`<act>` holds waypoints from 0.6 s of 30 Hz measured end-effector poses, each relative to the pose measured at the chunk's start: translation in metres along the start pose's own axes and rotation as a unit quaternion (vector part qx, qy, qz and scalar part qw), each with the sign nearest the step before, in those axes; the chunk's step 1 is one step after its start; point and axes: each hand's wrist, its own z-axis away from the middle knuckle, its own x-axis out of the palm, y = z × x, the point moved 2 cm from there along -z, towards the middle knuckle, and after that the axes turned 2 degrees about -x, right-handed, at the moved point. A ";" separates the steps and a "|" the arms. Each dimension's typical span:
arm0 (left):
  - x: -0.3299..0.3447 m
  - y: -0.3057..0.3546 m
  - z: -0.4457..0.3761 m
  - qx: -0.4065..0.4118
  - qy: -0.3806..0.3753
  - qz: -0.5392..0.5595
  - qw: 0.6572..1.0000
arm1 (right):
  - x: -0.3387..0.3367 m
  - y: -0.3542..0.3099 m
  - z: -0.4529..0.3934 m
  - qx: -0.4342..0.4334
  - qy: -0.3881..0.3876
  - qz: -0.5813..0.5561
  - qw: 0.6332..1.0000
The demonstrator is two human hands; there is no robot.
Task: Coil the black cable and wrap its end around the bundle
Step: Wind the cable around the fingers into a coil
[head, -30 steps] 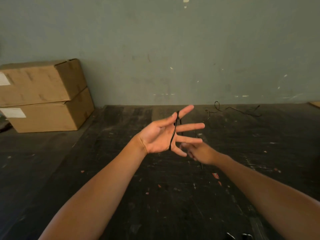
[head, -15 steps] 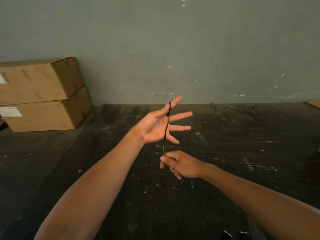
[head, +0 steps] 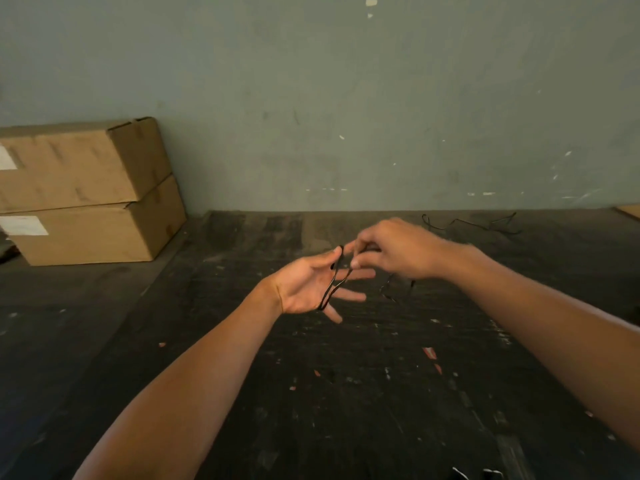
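Note:
My left hand (head: 310, 285) is held palm up over the dark table, fingers spread. Loops of the thin black cable (head: 333, 284) run across it from the thumb to the little finger. My right hand (head: 391, 251) hovers just beyond the left fingertips and pinches the cable between thumb and forefinger. Below the right hand the cable hangs in a loose tangle. Its far length (head: 474, 224) lies on the table near the wall at the back right.
Two stacked cardboard boxes (head: 86, 192) stand at the back left against the grey-green wall. The dark, scuffed table (head: 346, 393) carries small flecks of debris. A brown board corner (head: 628, 212) shows at the far right edge.
My right hand rose from below the left hand to above its fingertips, carrying the cable up. A further loop now lies across the left palm. The left hand dropped slightly.

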 end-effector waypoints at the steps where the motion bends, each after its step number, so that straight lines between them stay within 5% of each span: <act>1: 0.001 -0.002 0.000 -0.013 -0.004 -0.008 1.000 | -0.009 0.004 -0.003 -0.002 0.014 0.005 1.000; 11: 0.019 -0.009 0.005 -0.029 -0.094 -0.018 0.995 | -0.024 0.041 -0.012 0.032 0.068 -0.124 0.990; 18: 0.018 -0.010 0.005 -0.028 -0.073 -0.004 0.997 | -0.024 0.037 -0.006 -0.008 0.087 -0.202 0.976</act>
